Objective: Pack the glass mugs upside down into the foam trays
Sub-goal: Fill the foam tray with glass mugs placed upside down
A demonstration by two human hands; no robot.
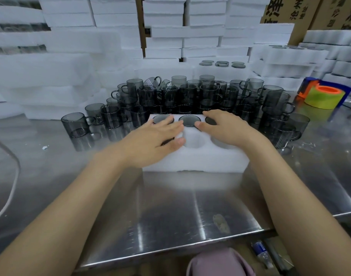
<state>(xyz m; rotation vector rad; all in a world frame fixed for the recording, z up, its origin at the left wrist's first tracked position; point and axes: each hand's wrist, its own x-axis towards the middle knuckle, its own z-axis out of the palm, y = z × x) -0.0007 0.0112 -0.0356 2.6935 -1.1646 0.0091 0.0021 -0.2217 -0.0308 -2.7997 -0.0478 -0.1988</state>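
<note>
A white foam tray (196, 160) lies on the steel table in front of me. Its far row holds three smoky-grey glass mugs bottom-up; the middle one (189, 120) shows plainly. The near-middle pocket (193, 139) is empty. My left hand (156, 140) lies flat over the tray's left side, covering a dark mug base in the near-left pocket. My right hand (224, 128) lies flat over the right side, hiding the near-right pocket. Neither hand grips anything. Many loose grey mugs (190, 96) stand crowded behind the tray.
Stacks of white foam trays (71, 56) wall in the back and left. A packed tray (222, 65) sits behind the mugs. A yellow-green tape roll (323, 97) in an orange-blue dispenser stands at right. Cardboard boxes (309, 10) are top right. The table edge (170, 253) runs near me.
</note>
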